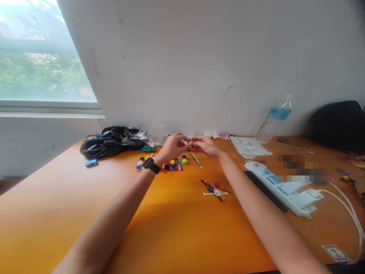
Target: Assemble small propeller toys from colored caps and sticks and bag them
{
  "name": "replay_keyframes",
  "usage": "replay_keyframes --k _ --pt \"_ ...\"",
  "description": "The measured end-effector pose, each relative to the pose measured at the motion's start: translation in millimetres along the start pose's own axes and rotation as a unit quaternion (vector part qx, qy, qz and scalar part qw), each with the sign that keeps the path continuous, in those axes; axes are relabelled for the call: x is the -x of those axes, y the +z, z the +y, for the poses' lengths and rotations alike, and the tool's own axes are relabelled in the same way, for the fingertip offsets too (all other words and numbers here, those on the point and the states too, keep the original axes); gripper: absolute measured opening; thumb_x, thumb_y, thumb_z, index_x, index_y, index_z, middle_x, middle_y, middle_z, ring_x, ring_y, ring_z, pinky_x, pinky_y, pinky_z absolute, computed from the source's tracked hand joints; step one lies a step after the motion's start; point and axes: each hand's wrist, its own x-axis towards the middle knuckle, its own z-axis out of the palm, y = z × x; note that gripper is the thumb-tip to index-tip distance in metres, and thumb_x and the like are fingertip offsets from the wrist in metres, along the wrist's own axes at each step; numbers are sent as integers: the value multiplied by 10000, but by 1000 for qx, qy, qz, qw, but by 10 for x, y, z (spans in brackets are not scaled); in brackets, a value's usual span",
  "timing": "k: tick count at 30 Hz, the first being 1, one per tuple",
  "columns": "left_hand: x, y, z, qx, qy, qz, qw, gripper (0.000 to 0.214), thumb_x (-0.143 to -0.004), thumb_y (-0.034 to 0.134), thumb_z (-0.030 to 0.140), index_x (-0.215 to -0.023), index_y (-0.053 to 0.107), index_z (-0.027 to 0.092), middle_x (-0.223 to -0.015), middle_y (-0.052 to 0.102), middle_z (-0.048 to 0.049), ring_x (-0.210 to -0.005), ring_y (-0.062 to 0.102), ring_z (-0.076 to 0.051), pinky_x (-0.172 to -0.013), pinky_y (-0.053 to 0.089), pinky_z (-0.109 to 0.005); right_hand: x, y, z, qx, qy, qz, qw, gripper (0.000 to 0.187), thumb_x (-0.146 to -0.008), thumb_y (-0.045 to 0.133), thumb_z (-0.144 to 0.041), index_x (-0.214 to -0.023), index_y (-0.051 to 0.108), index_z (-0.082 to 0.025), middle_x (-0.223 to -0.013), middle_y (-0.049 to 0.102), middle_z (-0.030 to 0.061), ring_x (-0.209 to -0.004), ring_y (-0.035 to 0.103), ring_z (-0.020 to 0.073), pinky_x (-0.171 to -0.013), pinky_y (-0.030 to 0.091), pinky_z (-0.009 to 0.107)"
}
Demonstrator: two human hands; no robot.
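Above the far part of the table, my left hand [174, 146] and my right hand [207, 147] meet with fingers pinched together. Between their fingertips is a thin yellow plastic stick [191, 139], held upright; its ends are too small to make out. Below the hands lie blue and yellow-green plastic arrows [196, 160] and several small round coloured caps [172, 163]. A black watch [151, 166] is on my left wrist. Nearer to me, beside my right forearm, lies a group of black, white and red arrows with round discs [216, 190].
A black plastic bag [112, 142] and a small blue packet [91, 163] lie at the back left. At right are a white power strip [281, 188] with cables, a paper sheet [250, 147], a clear bottle [273, 118] and a black bag [339, 123]. A wall stands behind.
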Motion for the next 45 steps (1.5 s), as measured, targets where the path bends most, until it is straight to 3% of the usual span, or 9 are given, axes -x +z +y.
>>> replay_keyframes --k 5,10,21,24,28,32,38,41,45 --pt "0 -14 9 -20 12 -15 1000 229 -904 764 338 -1040 757 154 -1036 729 -80 -816 744 -151 -778 625 -250 -20 -4 47 15 -11 7 1000 247 -774 733 -294 -982 688 -169 -761 703 28 -654 580 127 -596 418 249" --pt "10 -14 36 7 3 -49 999 263 -877 786 376 -953 744 128 -893 774 -68 -851 758 -194 -797 628 -277 5 13 54 33 -14 -36 999 177 -782 684 -301 -900 632 -179 -638 548 -57 -558 433 83 -557 311 234" --pt "63 2 -7 36 -23 -84 996 132 -832 724 232 -919 724 133 -832 767 -54 -776 734 -170 -678 571 -237 -10 3 162 160 2 -41 986 211 -833 654 -388 -913 573 -211 -633 485 -64 -555 385 104 -533 268 236" --pt "101 9 -17 17 -45 -135 990 206 -821 753 249 -998 769 146 -820 777 -52 -725 726 -165 -645 558 -239 -25 -74 221 308 31 -38 950 224 -876 582 -408 -941 624 -198 -684 553 -35 -600 444 122 -565 313 246" --pt "178 128 -15 -59 -62 -190 978 146 -760 827 261 -849 774 157 -752 760 -42 -641 687 -162 -578 509 -247 -48 -151 336 449 74 -24 890 122 -815 634 -295 -783 632 -177 -637 510 -34 -613 418 127 -575 273 263" --pt "223 256 -55 -107 -14 -232 967 166 -745 810 187 -910 815 192 -882 795 -46 -807 727 -201 -724 535 -279 -46 -168 423 482 95 -17 871 100 -800 674 -251 -757 639 -168 -654 558 -7 -620 455 135 -583 281 272" --pt "225 170 -136 -145 -28 -253 956 151 -742 837 238 -889 846 206 -878 803 -44 -804 739 -230 -754 536 -299 -33 -225 350 503 110 -32 857 277 -839 705 -313 -1077 734 -174 -1020 749 102 -863 649 214 -674 403 260" --pt "227 125 -159 -158 -15 -249 955 147 -741 842 252 -881 848 209 -897 790 -47 -788 720 -220 -751 535 -299 31 -302 174 503 125 -88 851 212 -790 769 -345 -933 768 -188 -989 773 86 -865 670 224 -689 427 267" --pt "242 113 -202 -194 35 -220 955 111 -742 848 242 -852 844 225 -1087 762 -80 -1053 679 -274 -928 523 -334 169 -390 -104 468 188 -297 811 354 -723 842 -516 -896 806 -209 -920 783 44 -848 681 218 -699 440 275"
